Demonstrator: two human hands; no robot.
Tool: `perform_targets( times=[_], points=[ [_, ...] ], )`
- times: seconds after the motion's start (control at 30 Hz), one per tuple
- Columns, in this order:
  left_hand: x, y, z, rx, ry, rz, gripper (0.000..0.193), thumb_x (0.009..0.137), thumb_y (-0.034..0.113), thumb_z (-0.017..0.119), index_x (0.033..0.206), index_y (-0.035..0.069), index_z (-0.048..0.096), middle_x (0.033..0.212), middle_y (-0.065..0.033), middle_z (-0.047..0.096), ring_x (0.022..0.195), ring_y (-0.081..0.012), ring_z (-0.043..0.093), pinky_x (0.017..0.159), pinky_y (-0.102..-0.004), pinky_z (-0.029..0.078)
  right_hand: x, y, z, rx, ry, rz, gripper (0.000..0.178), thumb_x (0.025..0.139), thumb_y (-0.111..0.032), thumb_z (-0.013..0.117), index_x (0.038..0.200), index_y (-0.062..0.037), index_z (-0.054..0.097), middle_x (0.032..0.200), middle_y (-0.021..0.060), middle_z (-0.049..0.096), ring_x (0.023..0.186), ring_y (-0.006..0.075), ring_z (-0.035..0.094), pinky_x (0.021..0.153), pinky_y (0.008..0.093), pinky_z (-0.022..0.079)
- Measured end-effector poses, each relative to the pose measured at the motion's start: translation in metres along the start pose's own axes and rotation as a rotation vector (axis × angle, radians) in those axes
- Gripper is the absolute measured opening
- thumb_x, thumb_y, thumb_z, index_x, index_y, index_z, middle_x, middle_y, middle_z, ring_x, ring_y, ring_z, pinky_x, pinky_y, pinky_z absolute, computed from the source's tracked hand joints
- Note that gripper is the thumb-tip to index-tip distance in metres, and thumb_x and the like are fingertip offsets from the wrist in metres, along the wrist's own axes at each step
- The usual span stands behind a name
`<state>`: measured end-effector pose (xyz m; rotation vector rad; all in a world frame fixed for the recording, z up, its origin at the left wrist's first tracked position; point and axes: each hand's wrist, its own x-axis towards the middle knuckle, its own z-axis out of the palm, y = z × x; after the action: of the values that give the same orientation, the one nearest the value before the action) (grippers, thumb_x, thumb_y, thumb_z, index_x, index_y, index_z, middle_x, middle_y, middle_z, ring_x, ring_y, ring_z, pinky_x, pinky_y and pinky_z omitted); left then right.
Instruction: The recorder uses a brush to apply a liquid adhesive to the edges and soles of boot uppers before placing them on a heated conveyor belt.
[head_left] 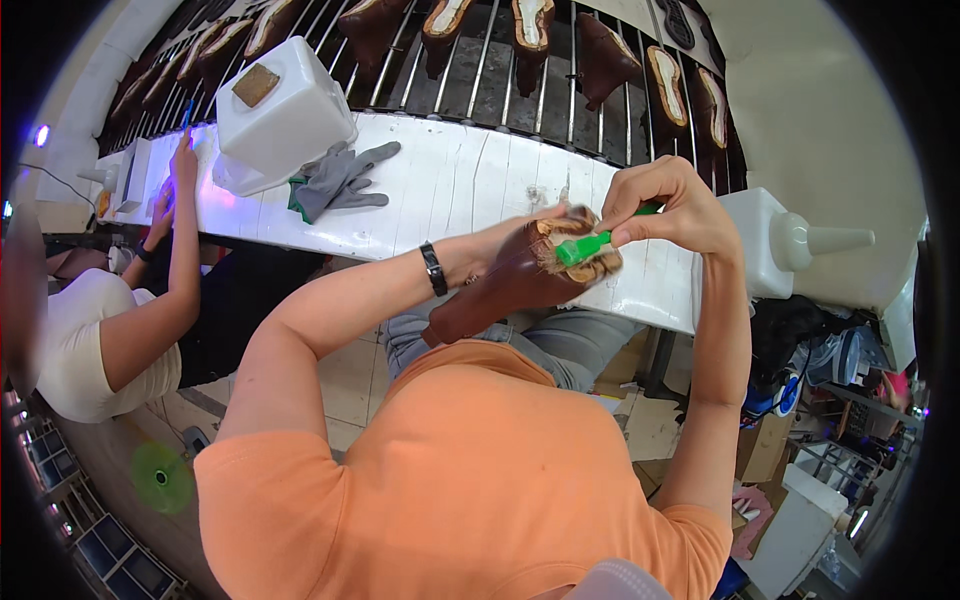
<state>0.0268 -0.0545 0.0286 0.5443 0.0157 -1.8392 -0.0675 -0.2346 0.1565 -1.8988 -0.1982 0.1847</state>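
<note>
A brown leather boot (490, 295) is held over the near edge of the white counter (440, 180), in front of the seated person's orange shirt (470, 470); its shaft is angled down toward the lap, and its sole end is turned up and away. The two hands are set apart, each clamped on its own thing. On the left of the boot, its sole end is gripped by the left hand (508, 238), whose fingers are partly hidden behind it; a black wristband (433, 268) is worn on that arm. On the right of the boot, a green-handled brush (590, 247) is pinched between thumb and fingers of the right hand (672, 205), and its tan bristles are laid against the boot's pale, brown-rimmed underside, which is slightly blurred.

To the left of the boot, a pair of grey gloves (345, 182) is heaped beside a white plastic container (280, 110), to which a brown patch (256, 86) is stuck. Farther left of the boot, a slim blue object (188, 112) is held up by a co-worker (145, 320) in a cream top. Beyond the boot, more brown boots (604, 62) are lined up on a rack of metal rods (480, 75). To the right of the boot, a white bottle (765, 240) is seen, fitted with a conical nozzle.
</note>
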Motion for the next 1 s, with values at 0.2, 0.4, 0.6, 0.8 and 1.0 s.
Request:
perform_targets(
  times=[0.2, 0.4, 0.6, 0.8, 1.0],
  points=[
    [-0.014, -0.023, -0.001, 0.418, -0.199, -0.139, 0.052, 0.097, 0.037, 0.044, 0.134, 0.0, 0.042, 0.095, -0.0266, 0.061, 0.075, -0.029, 0.064, 0.062, -0.0352, 0.054, 0.005, 0.003, -0.004, 0.033, -0.046, -0.027, 0.015, 0.064, -0.005, 0.081, 0.072, 0.0012, 0.07, 0.072, 0.0104, 0.068, 0.068, 0.0169, 0.064, 0.063, 0.0264, 0.048],
    [-0.01, -0.031, -0.007, -0.077, -0.442, -0.38, 0.054, 0.097, 0.037, 0.046, 0.133, -0.002, 0.042, 0.1, -0.0272, 0.059, 0.079, -0.0301, 0.065, 0.064, -0.0352, 0.057, 0.001, 0.003, -0.005, 0.087, -0.123, -0.016, 0.015, 0.064, -0.005, 0.081, 0.072, 0.0015, 0.07, 0.073, 0.0103, 0.068, 0.068, 0.0163, 0.064, 0.062, 0.0261, 0.048],
    [-0.016, -0.031, 0.0, -0.351, -0.469, -0.468, 0.053, 0.097, 0.038, 0.045, 0.134, 0.0, 0.042, 0.099, -0.0253, 0.06, 0.079, -0.031, 0.065, 0.064, -0.0356, 0.059, 0.0, 0.01, -0.001, 0.094, 0.031, -0.01, 0.014, 0.071, -0.007, 0.079, 0.08, 0.0009, 0.071, 0.073, 0.0039, 0.066, 0.064, 0.0066, 0.055, 0.056, 0.0212, 0.041],
    [-0.024, -0.028, 0.0, -0.356, -0.445, -0.522, 0.052, 0.097, 0.037, 0.045, 0.135, 0.001, 0.042, 0.098, -0.0245, 0.061, 0.076, -0.0306, 0.065, 0.064, -0.0359, 0.058, -0.01, 0.015, -0.025, 0.023, -0.261, 0.311, 0.017, 0.064, -0.007, 0.081, 0.074, 0.0021, 0.07, 0.072, 0.0087, 0.068, 0.066, 0.0139, 0.062, 0.06, 0.0243, 0.045],
    [-0.021, -0.015, -0.006, -0.101, -0.146, -0.226, 0.049, 0.096, 0.04, 0.045, 0.129, 0.004, 0.047, 0.09, -0.021, 0.062, 0.069, -0.0278, 0.065, 0.059, -0.0365, 0.057, -0.031, 0.025, -0.022, -0.747, 0.648, 0.413, 0.013, 0.078, -0.008, 0.067, 0.089, -0.0007, 0.07, 0.073, 0.0029, 0.067, 0.068, 0.0113, 0.061, 0.062, 0.0256, 0.045]
  ],
)
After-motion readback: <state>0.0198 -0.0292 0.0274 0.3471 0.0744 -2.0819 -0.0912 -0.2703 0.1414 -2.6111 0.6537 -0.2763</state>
